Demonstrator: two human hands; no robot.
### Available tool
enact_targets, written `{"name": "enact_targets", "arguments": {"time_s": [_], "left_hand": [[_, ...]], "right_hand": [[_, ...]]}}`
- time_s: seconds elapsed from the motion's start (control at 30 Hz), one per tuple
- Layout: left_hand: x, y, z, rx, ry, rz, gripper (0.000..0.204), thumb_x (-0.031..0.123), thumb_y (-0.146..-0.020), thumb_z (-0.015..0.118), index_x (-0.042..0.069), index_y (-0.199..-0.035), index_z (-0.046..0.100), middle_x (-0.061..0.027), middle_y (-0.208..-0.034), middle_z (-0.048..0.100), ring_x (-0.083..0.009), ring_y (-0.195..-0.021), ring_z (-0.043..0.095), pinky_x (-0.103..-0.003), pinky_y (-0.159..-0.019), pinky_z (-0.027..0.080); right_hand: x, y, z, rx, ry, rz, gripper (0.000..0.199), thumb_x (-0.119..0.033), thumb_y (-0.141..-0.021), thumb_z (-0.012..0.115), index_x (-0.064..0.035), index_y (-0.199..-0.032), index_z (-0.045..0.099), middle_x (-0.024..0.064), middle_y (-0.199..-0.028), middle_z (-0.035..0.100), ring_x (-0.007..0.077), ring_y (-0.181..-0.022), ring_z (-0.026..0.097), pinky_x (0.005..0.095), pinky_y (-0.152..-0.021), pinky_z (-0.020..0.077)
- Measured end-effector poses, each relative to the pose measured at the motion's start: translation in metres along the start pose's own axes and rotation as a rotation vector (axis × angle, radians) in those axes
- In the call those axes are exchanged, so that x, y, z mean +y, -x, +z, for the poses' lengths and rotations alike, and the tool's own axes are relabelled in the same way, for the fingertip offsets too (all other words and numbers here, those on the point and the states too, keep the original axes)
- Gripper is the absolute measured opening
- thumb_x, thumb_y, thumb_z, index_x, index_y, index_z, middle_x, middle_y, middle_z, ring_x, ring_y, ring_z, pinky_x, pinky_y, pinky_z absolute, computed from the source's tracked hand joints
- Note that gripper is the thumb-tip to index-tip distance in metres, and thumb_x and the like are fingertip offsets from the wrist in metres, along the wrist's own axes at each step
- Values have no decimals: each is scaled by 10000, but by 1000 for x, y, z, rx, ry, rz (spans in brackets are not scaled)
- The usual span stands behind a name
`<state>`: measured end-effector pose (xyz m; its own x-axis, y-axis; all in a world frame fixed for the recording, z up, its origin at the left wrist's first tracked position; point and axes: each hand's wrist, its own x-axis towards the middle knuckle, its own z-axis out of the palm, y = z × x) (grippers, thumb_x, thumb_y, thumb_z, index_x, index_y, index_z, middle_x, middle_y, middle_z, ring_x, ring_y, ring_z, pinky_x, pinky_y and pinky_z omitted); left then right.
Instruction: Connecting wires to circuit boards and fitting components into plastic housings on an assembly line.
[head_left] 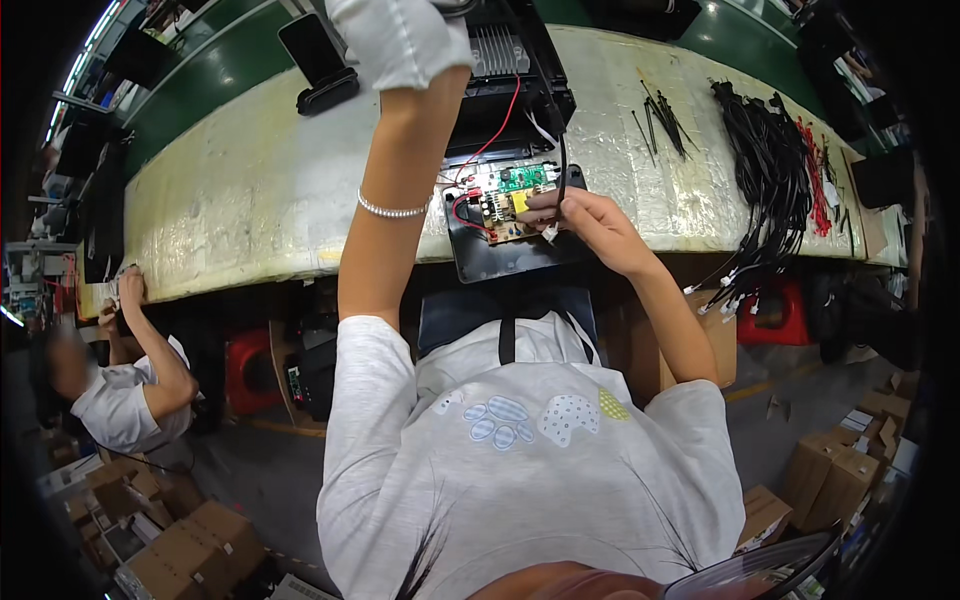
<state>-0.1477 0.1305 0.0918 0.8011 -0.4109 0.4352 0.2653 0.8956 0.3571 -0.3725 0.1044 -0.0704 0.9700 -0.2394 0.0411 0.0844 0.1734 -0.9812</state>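
Observation:
A tan and green circuit board (503, 200) with red wires lies in a black housing shell (500, 258) at the bench's near edge. My right hand (590, 222) pinches a small white connector (550, 233) at the board's right edge; a black cable runs up from it. My left arm, wearing a beaded bracelet, reaches far over the bench. My left hand (400, 40) is covered in white fabric and sits by a black finned unit (505, 55) at the picture's top. What it grips is cut off.
A phone on a black stand (318, 62) is at the back left. Black cable ties (660, 115) and a bundle of black leads (770, 170) with red ones (815, 170) lie right. Another person (130, 390) works lower left. Cardboard boxes (835, 475) stand on the floor.

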Motion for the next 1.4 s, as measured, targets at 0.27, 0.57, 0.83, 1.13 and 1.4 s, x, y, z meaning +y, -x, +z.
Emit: {"name": "enact_targets", "arguments": {"time_s": [0.27,0.57,0.83,1.13,1.4], "left_hand": [[10,-8,6,-158,89,68,233,248,-1051,429,23,-1040,489,-98,-824,589,-267,-820,623,-486,-850,572],[9,5,16,-266,-5,-42,212,218,-1053,431,15,-1057,494,-100,-813,601,-238,-788,638,-436,-806,594],[1,5,4,-209,-79,-49,202,223,-1042,450,28,-1048,504,-102,-823,607,-233,-801,638,-434,-809,588],[-15,5,-25,-140,-215,-171,234,238,-976,524,13,-1042,539,-118,-857,618,-239,-813,632,-415,-808,557],[-28,4,-52,-94,-336,-294,278,251,-917,589,1,-1036,570,-133,-886,629,-244,-825,626,-398,-808,529]], "right_hand": [[-14,-7,-20,298,804,-127,137,-47,-907,621,23,-1009,682,91,-878,676,161,-829,626,276,-745,476],[9,-37,-36,331,829,-100,211,-153,-827,746,22,-764,647,61,-634,584,97,-564,482,273,-532,383],[25,-32,-26,471,643,-166,209,-106,-877,717,15,-741,617,-25,-631,558,24,-598,441,211,-523,329],[30,-28,-20,509,629,-100,190,-119,-864,726,23,-762,652,15,-640,623,38,-585,512,218,-526,386],[8,-26,-28,376,621,-34,133,-101,-873,702,26,-844,681,62,-757,656,90,-639,579,250,-569,438]]}}
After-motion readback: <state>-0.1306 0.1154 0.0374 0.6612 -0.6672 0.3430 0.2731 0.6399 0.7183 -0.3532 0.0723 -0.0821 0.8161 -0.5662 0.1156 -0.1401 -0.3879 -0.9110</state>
